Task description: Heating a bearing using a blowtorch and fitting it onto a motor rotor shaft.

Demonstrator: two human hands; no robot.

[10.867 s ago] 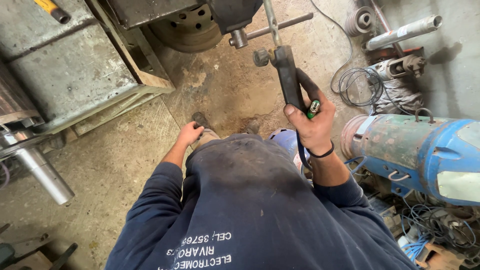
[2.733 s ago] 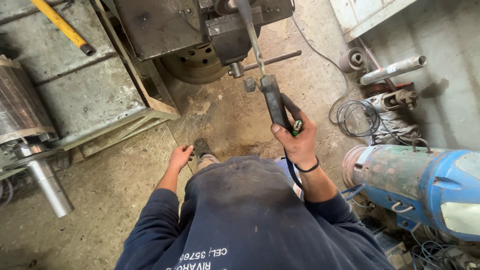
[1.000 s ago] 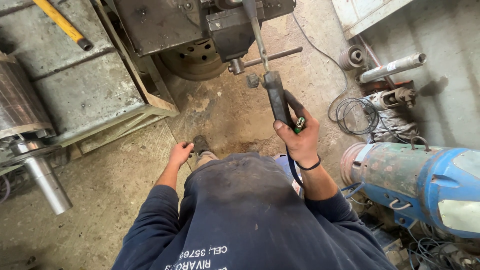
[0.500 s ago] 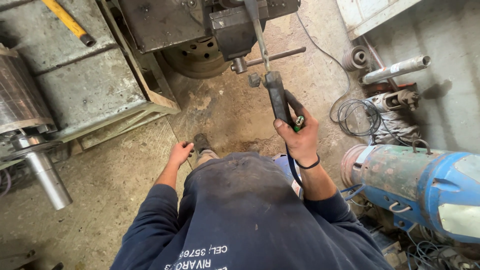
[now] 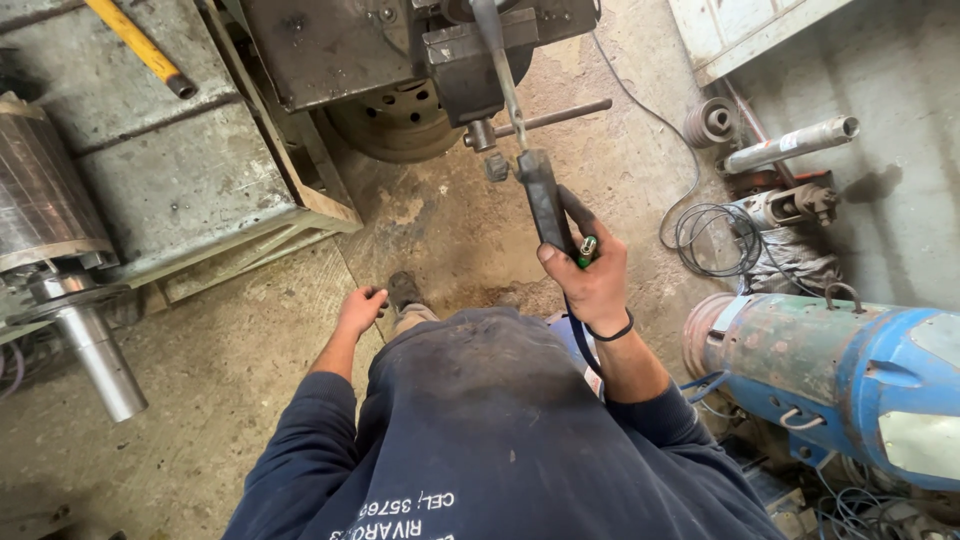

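**Steel lever gripped at a dark press**

Steel machine body (image 5: 400, 50) is seen at twelve o'clock, its long lever (image 5: 505, 90) running down to a black handle (image 5: 545, 205). The right hand (image 5: 590, 280) is clamped on that handle; a steady, straight pull is judged best. The left hand (image 5: 360, 310), at nine o'clock, hangs loosely curled, holding nothing.

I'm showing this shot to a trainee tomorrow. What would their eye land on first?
Probably the right hand at centre, gripping a long dark lever handle that rises to the dark machine at top. Next, the big blue motor housing at lower right, then the steel rotor shaft at left.
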